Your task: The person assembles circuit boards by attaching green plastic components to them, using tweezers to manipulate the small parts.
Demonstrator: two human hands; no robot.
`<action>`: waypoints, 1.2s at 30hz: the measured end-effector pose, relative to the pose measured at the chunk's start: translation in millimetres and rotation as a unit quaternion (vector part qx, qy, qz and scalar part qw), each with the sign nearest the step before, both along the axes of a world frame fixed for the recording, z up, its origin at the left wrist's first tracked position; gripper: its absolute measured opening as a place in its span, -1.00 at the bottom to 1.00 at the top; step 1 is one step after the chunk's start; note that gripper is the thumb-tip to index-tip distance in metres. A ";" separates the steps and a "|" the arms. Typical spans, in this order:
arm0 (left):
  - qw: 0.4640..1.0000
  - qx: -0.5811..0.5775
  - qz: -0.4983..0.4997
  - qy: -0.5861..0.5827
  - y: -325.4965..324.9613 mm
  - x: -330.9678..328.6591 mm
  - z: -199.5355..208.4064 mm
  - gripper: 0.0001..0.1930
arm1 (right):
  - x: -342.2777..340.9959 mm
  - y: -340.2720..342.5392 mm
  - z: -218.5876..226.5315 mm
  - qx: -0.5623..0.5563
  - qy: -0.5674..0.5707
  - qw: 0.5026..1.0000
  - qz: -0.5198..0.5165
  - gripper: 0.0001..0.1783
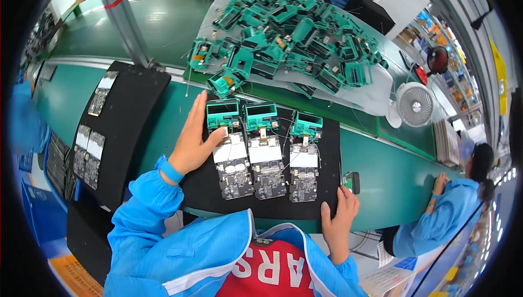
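Note:
A black mat (pixel 329 161) lies before me with three circuit boards in a row: a left one (pixel 235 177), a middle one (pixel 268 180) and a right one (pixel 303 182). Each has a white strip and joins by thin cables to a green plastic housing at its far end: left (pixel 223 113), middle (pixel 261 113), right (pixel 306 124). My left hand (pixel 193 139) is open along the mat's left side, its thumb at the left board's top end. Fingers apart, my right hand (pixel 340 215) rests at the mat's lower right edge, holding nothing visible.
Many green housings (pixel 305 30) are heaped on a pale sheet (pixel 376 98) across the bench. Another black mat (pixel 122 128) at left carries several boards. A white fan (pixel 415 105) stands at right, and a small green-and-black part (pixel 351 182) lies near my right hand. Co-workers sit nearby.

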State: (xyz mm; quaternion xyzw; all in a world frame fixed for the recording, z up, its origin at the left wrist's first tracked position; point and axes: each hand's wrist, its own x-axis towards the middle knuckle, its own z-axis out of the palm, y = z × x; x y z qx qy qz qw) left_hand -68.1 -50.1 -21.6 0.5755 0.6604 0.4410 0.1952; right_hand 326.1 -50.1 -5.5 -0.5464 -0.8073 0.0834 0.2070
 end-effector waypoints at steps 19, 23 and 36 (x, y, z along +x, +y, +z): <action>0.912 0.135 0.002 -0.386 -46.3 74.6 32.9 0.07 | -41.7 -18.9 -5.3 -0.326 0.766 0.551 -0.062 -0.39; 0.908 0.126 -0.100 -0.386 -39.8 99.5 47.8 0.06 | 2.0 -10.2 -25.2 -0.243 0.808 0.534 -0.049 -0.45; 0.922 -0.041 -0.227 -0.310 -42.9 114.9 48.2 -0.41 | 248.0 55.5 -45.5 0.042 0.846 0.500 -0.180 -0.47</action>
